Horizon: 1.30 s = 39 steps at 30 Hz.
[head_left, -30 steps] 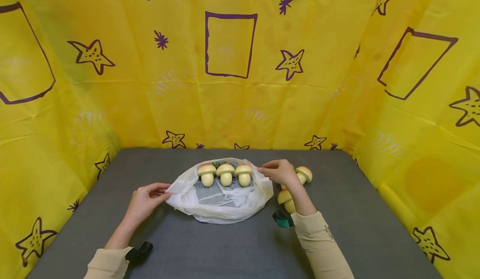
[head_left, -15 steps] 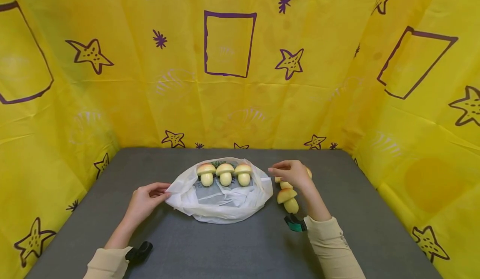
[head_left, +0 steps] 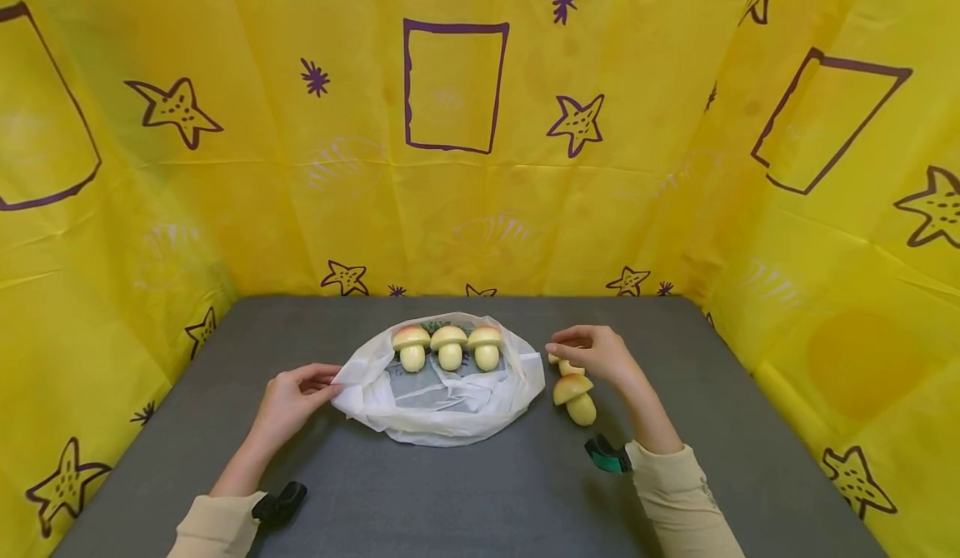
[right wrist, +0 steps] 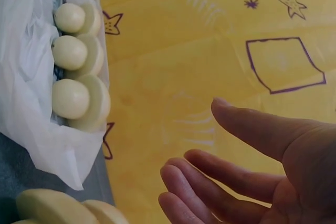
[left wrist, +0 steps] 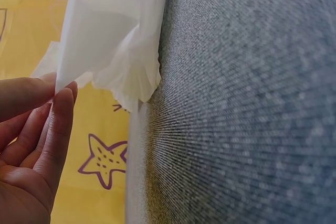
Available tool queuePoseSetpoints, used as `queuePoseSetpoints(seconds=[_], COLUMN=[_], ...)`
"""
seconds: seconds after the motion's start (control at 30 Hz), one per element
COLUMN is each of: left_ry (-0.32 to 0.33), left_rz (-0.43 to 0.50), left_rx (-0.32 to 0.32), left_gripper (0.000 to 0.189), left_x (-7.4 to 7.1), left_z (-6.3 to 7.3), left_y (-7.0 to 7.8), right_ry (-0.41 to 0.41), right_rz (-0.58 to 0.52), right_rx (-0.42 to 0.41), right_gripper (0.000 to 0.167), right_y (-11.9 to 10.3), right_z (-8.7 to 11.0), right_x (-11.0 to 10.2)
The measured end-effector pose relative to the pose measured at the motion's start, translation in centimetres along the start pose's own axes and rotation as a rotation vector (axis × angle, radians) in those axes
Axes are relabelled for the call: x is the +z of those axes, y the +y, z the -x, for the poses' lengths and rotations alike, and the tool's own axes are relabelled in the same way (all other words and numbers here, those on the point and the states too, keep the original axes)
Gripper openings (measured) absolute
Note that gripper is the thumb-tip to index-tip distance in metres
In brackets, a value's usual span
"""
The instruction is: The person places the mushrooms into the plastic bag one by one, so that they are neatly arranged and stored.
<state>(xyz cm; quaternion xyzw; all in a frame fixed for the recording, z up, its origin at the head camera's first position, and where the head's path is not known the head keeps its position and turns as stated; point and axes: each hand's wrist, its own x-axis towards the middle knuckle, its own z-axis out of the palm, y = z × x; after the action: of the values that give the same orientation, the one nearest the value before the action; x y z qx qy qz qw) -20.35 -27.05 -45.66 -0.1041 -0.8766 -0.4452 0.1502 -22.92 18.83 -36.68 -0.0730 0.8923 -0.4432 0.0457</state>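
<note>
A white plastic bag (head_left: pixel 450 426) lies with its mouth spread wide on the dark table. Inside it, 3 toy mushrooms (head_left: pixel 450 348) with pale stems and yellowish caps stand in a row. My left hand (head_left: pixel 296 400) pinches the bag's left edge between thumb and fingers, as the left wrist view shows close up. To the right of the bag, my right hand (head_left: pixel 600 354) hovers with thumb and fingers apart, holding nothing. Under and in front of it are more mushrooms; the nearest mushroom (head_left: pixel 575 400) lies tilted, while those behind are partly hidden by the hand.
The grey tabletop (head_left: pixel 450 508) runs back to a yellow curtain (head_left: pixel 465 208) printed with stars and squares, which encloses the back and both sides. A dark strap (head_left: pixel 279 504) sits at the left wrist, another strap (head_left: pixel 607 455) at the right.
My right hand has left the bag's right edge and moved right, over the loose mushrooms. The left hand keeps its pinch on the bag, and the row of mushrooms inside stays put.
</note>
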Motion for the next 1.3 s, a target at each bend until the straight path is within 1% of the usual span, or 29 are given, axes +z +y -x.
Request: queuePoseSetpoints(seconds=[0.1, 0.17, 0.23, 0.4, 0.63, 0.8, 1.0, 1.3], left_ry=[-0.001, -0.005, -0.006, -0.001, 0.001, 0.002, 0.002, -0.001], left_rz=[0.007, 0.003, -0.002, -0.012, -0.011, -0.011, -0.005, -0.004], left_rx=[-0.001, -0.008, -0.019, -0.026, -0.021, -0.016, -0.019, -0.018], left_gripper=[0.029, 0.029, 0.028, 0.026, 0.026, 0.026, 0.026, 0.027], left_x=[0.1, 0.1, 0.1, 0.2, 0.4, 0.5, 0.6, 0.6], left_z=[-0.1, -0.1, -0.1, -0.1, -0.1, 0.0, 0.1, 0.1], left_y=[0.1, 0.1, 0.2, 0.1, 0.0, -0.1, 0.0, 0.0], right_ry=[0.003, 0.008, 0.022, 0.040, 0.044, 0.041, 0.039, 0.062], right_rz=[0.026, 0.055, 0.075, 0.083, 0.089, 0.057, 0.013, 0.036], right_rx=[-0.019, -0.044, -0.051, -0.038, -0.040, -0.023, -0.004, 0.068], right_gripper=[0.039, 0.037, 0.037, 0.040, 0.041, 0.038, 0.043, 0.045], right_y=[0.5, 0.8, 1.1, 1.8, 2.8, 3.5, 4.2, 6.0], right_z=[0.3, 0.4, 0.6, 1.1, 1.6, 2.0, 2.7, 3.3], right_x=[-0.2, -0.3, -0.4, -0.6, -0.9, -0.9, -1.0, -1.0])
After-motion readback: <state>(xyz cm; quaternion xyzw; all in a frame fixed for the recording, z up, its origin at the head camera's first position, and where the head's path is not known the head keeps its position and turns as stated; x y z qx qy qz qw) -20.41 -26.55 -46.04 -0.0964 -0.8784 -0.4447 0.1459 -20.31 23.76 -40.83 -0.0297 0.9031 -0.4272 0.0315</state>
